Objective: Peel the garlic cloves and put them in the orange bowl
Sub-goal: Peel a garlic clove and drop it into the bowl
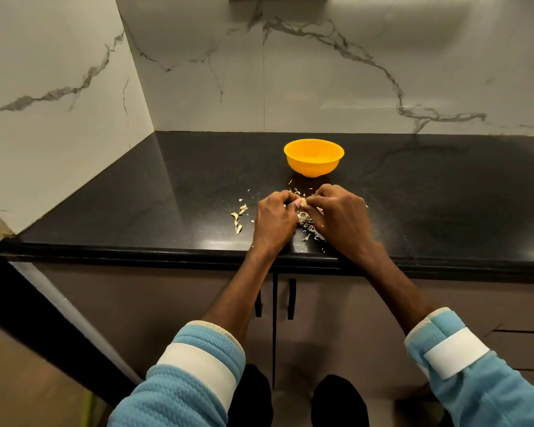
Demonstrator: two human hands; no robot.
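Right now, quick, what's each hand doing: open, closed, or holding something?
Left hand: fingers curled, pinching the garlic clove.
Right hand: fingers curled, pinching the same clove from the other side.

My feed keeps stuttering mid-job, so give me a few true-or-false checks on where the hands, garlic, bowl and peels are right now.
1. The left hand and right hand both pinch one garlic clove. True.
2. The orange bowl stands upright on the black counter, beyond the hands. True.
3. The hands work directly over the bowl. False: they are short of it, nearer the counter's front edge.
4. Peel scraps lie scattered on the counter around the hands. True.
5. A knife lies beside the bowl. False: no knife is in view; the peeling is done with bare fingers.
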